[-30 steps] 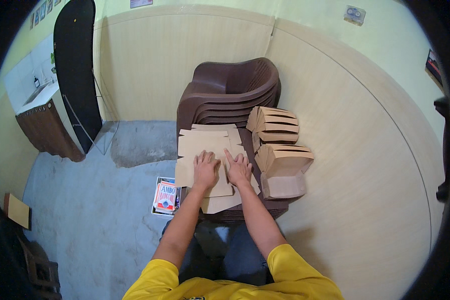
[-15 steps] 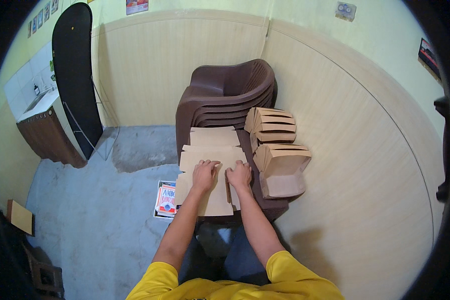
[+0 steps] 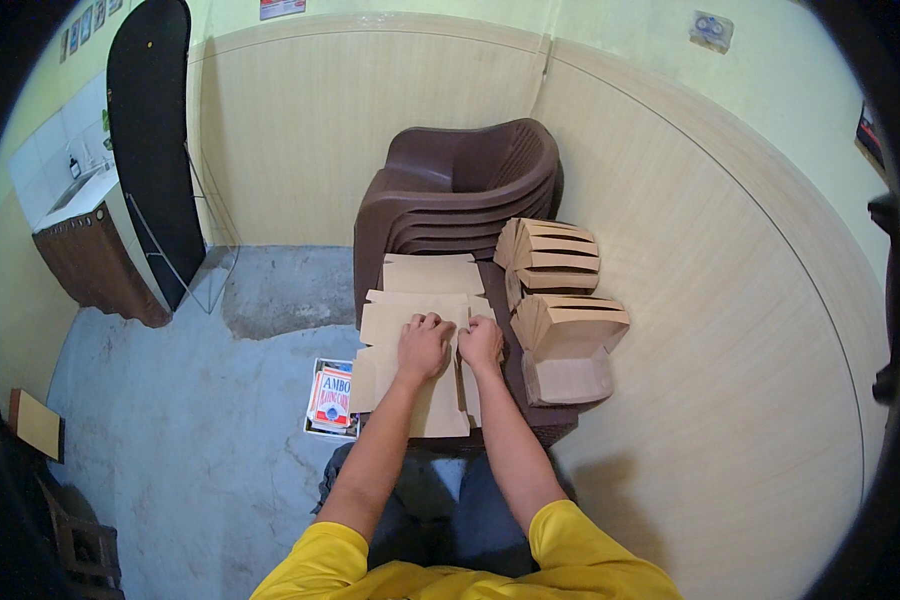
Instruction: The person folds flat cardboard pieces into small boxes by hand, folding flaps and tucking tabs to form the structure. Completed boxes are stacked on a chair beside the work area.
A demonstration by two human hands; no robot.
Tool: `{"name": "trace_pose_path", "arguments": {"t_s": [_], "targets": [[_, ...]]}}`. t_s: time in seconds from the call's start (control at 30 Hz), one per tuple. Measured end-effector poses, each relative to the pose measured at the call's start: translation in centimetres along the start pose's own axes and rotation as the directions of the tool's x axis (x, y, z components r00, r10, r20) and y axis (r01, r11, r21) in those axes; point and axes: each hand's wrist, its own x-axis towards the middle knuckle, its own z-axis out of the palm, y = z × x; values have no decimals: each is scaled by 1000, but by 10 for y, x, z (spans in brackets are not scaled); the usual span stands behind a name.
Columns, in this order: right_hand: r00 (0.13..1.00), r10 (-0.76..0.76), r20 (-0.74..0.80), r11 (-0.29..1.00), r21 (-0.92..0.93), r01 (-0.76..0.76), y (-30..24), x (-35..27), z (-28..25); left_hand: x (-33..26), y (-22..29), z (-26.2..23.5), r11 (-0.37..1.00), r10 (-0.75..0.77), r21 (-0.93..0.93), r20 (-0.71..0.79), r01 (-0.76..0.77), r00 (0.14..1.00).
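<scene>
A flat tan cardboard box blank (image 3: 438,412) with notched edges and crease lines lies on the seat of a stack of brown plastic chairs (image 3: 460,165). My left hand (image 3: 425,345) rests palm down on its middle, fingers bent and slightly apart. Just to the right, my right hand (image 3: 481,342) is closed on the blank's right side flap, which stands partly raised along the crease. The fingertips of the right hand are partly hidden. Beyond my hands, another notched cardboard piece (image 3: 432,274) lies flat toward the chair back.
Two bundles of folded cardboard boxes, a far one (image 3: 560,245) and a nearer one (image 3: 567,370), sit right of the blank. A white box of playing-card packs (image 3: 330,400) is on the left. A black ironing board (image 3: 150,150) leans by a sink counter (image 3: 95,255).
My left hand has slid a little right, closer to the crease and the right hand. The right hand stays at the flap. The whole view has shifted slightly.
</scene>
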Motion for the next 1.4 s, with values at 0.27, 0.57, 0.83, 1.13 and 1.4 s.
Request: {"name": "trace_pose_path", "arguments": {"t_s": [0.27, 0.57, 0.83, 1.13, 1.4], "targets": [[923, -368, 110, 919, 191, 344, 17, -13, 8, 2, -2, 1, 996, -47, -83, -55, 42, 997], [990, -125, 71, 918, 388, 88, 38, -3, -12, -1, 9, 6, 973, -81, 220, 37, 71, 996], [962, -273, -9, 956, 103, 273, 21, 13, 1, 6, 0, 12, 974, -101, 223, 241, 46, 965], [997, 49, -59, 998, -42, -52, -10, 44, 22, 6, 0, 11, 974, -91, 224, 239, 36, 967], [995, 95, -9, 994, -48, -95, -17, 50, 22, 7, 2, 11, 976, -102, 212, 226, 53, 969]]}}
